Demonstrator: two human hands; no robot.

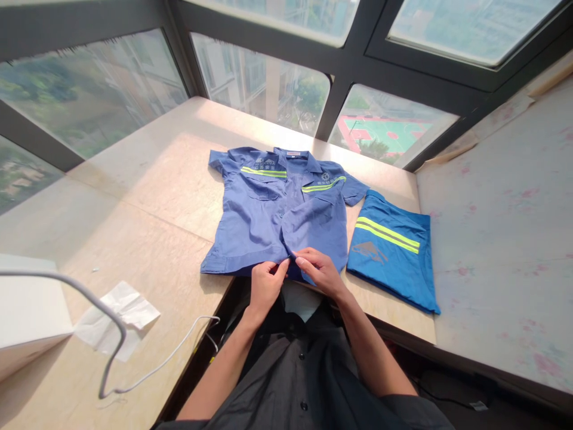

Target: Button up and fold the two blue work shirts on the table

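Note:
A blue short-sleeved work shirt (255, 218) lies face up on the ledge, its collar toward the window and its hem at the near edge. Yellow-green reflective strips and printed marks cross its chest. At the bottom of the front opening, my left hand (267, 285) pinches the hem. Close beside it, my right hand (321, 272) also has its fingers closed on the shirt's front edge. Both sets of fingertips nearly meet there; whether a button is between them I cannot make out. Right of the shirt lies a folded blue garment (391, 251) with a reflective stripe and a grey print.
At the left stand a white box (31, 304) and a crumpled white tissue (119, 316), with a grey cable (110, 352) looping over them. Window frames (268, 51) border the back of the ledge (147, 227). A flower-patterned wall (501, 239) closes the right side.

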